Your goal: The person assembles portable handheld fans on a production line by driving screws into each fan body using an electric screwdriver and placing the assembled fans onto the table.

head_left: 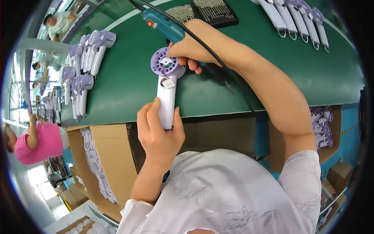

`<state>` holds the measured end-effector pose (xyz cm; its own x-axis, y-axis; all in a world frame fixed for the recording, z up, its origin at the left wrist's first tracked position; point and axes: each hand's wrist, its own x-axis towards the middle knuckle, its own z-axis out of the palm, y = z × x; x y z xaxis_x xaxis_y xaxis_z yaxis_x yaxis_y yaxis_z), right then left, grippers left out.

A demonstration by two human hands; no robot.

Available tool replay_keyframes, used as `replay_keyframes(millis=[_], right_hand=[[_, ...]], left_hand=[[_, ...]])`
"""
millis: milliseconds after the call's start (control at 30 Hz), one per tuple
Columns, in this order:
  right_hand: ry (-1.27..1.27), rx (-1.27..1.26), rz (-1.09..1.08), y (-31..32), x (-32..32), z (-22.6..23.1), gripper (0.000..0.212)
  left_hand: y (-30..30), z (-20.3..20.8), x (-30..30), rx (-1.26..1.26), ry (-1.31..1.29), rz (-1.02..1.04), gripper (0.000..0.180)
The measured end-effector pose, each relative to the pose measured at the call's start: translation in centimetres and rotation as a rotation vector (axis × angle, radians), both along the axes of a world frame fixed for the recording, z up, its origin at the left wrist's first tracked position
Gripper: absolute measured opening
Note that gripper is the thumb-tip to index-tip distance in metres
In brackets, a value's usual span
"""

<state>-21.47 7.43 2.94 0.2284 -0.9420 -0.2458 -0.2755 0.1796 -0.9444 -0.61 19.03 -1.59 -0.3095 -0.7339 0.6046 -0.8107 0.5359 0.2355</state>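
Observation:
A handheld fan (pixel 167 95) with a white handle and a round lilac head lies on the green tabletop. Its head shows an open grille, and a small white connector on thin wires hangs just below it. My left hand (pixel 159 128) is closed around the lower end of the handle. In my right hand (pixel 194 46) is a teal electric screwdriver (pixel 161 24), its blurred tip pointing away from the fan toward the lower right. The thumb and fingertips of that hand are at the fan head's right edge.
A black screw tray (pixel 215 11) and a pile of screws (pixel 180 15) sit at the far edge. White-and-lilac fans stand at left (pixel 82 87) and lie at far right (pixel 292 17). Cardboard boxes (pixel 111 150) of parts flank me below the table. A black cable (pixel 218 58) crosses my right forearm.

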Motion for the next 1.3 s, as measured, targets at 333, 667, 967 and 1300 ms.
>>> replay_keyframes(millis=[333, 667, 967, 1300], right_hand=[[-0.038, -0.072, -0.007, 0.0, -0.7, -0.7, 0.023], [-0.019, -0.07, 0.037, -0.5, -1.1, -0.9, 0.029], [0.009, 0.052, 0.169, -1.2, -2.5, 1.2, 0.028], [0.219, -0.057, 0.156, -0.8, -2.6, 1.8, 0.04]], left_hand=[[-9.0, 2.6, 3.6, 0.538, 0.468, -0.337, 0.054], [-17.1, 1.2, 3.8, 0.89, 0.445, -0.74, 0.074], [-17.7, 2.7, 3.3, 0.899, 0.318, -0.705, 0.07], [-18.5, 1.9, 3.0, 0.849, 0.294, -0.772, 0.066]])
